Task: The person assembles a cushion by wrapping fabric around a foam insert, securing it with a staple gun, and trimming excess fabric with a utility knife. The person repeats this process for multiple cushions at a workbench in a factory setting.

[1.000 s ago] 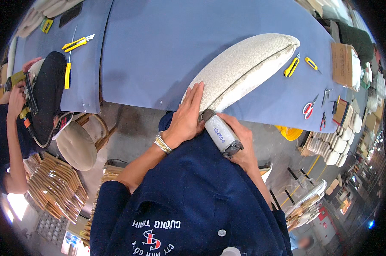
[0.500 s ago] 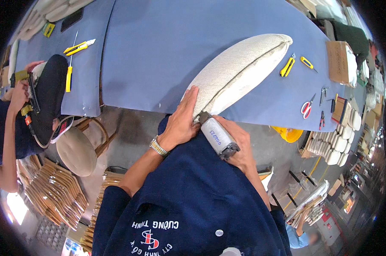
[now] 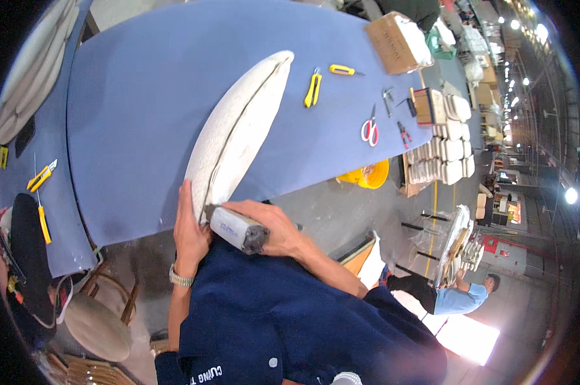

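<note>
A cream fabric-covered seat cushion lies slanted over the table's near edge, a dark seam line running along it. My left hand, with a metal watch on the wrist, lies against the cushion's near left end. Its fingers are stretched out along the fabric. My right hand is closed round what looks like a staple gun, light grey with a dark end cap. The tool's dark nose meets the cushion's near end, close to my left hand. Its handle is hidden by my hand.
The blue table carries pliers, a yellow-handled tool, scissors and a cardboard box. Below its edge stands a yellow bucket. A round-seated chair is at lower left. A person in blue is at right.
My view has turned, so the table and cushion appear further left and tilted. My hands keep their places at the cushion's near end, with the staple gun still in the right one.
</note>
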Tool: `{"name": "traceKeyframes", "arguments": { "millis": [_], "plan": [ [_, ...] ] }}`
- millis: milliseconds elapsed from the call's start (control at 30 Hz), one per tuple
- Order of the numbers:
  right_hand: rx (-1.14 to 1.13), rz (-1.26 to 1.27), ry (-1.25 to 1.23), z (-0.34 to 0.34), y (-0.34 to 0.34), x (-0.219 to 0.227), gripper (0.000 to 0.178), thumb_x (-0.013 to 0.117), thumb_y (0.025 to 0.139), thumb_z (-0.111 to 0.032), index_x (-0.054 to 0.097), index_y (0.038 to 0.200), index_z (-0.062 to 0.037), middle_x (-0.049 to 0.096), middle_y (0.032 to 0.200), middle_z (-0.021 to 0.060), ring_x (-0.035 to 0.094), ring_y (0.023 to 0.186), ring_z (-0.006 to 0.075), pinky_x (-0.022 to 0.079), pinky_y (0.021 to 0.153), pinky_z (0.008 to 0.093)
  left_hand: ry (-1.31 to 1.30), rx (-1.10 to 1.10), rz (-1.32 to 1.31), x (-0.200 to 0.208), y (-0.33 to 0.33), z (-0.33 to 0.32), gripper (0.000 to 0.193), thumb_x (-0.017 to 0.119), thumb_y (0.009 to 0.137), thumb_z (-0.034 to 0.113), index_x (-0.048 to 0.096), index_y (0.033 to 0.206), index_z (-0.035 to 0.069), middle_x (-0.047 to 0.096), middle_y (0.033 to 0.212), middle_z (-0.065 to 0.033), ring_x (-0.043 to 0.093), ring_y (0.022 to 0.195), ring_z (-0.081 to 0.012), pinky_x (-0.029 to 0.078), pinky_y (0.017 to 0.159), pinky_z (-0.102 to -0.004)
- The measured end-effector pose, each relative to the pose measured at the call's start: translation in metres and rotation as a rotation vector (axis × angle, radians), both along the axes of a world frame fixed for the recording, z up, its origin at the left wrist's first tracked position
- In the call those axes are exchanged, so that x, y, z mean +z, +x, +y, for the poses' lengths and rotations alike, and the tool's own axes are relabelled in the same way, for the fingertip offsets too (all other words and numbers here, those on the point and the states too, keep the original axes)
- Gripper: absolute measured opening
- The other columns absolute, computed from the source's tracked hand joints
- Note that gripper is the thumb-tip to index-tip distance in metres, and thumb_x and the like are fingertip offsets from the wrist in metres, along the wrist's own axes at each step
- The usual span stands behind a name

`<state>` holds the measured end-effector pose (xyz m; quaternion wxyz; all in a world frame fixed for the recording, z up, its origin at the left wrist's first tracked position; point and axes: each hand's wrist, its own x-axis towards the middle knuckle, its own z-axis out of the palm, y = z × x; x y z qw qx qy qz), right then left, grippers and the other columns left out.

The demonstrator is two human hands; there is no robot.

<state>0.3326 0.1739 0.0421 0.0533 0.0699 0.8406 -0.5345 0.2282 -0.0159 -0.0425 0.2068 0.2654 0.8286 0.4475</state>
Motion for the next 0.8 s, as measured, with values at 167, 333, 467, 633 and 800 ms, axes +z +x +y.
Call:
{"name": "traceKeyframes", "arguments": {
  "millis": [167,333,467,633,800],
  "plan": [
    [-0.225,0.042,0.066,0.046,0.04,-0.021,0.066,0.081,0.075,-0.012,0.062,0.137,-0.008,0.067,0.132,0.0181,0.065,0.122,0.0353,0.05,0.105,0.0416,-0.02,0.033,-0.011,0.003,0.005,0.011,0.083,0.072,0.088,0.012,0.03,0.159,0.0,0.04,0.158,-0.0292,0.038,0.147,-0.0446,0.035,0.12,-0.0457],
    [-0.442,-0.28,0.374,0.144,0.07,-0.072,0.065,0.085,0.075,-0.02,0.063,0.135,-0.0093,0.069,0.128,0.0182,0.065,0.12,0.0367,0.052,0.101,0.0434,-0.034,0.067,-0.003,0.011,0.013,0.016,0.084,0.073,0.086,0.009,0.031,0.158,-0.001,0.042,0.156,-0.0289,0.039,0.147,-0.0443,0.035,0.119,-0.0448],
    [-0.581,-0.386,0.52,0.27,0.087,-0.122,0.069,0.085,0.075,-0.022,0.059,0.138,-0.0065,0.068,0.123,0.0233,0.065,0.115,0.0411,0.053,0.097,0.0471,-0.068,0.09,0.0,0.012,0.021,0.027,0.085,0.076,0.084,0.009,0.035,0.157,0.0,0.043,0.156,-0.0287,0.04,0.147,-0.0431,0.035,0.119,-0.0438],
    [-0.573,-0.229,0.622,0.352,0.045,-0.156,0.07,0.08,0.077,-0.018,0.054,0.14,0.0,0.055,0.14,0.0254,0.053,0.13,0.0428,0.044,0.11,0.0453,-0.103,0.178,0.042,0.014,0.035,0.027,0.089,0.079,0.078,0.006,0.037,0.156,0.001,0.044,0.156,-0.0261,0.041,0.147,-0.0406,0.036,0.12,-0.0422],
    [-0.318,0.174,0.633,0.336,-0.062,-0.119,0.08,0.079,0.076,-0.01,0.047,0.149,-0.0053,0.048,0.15,0.0239,0.048,0.137,0.0415,0.04,0.116,0.0459,-0.208,0.282,0.054,0.012,0.049,0.026,0.083,0.079,0.08,0.016,0.042,0.154,0.003,0.047,0.156,-0.0217,0.042,0.146,-0.0365,0.037,0.12,-0.042]
  ]
}}
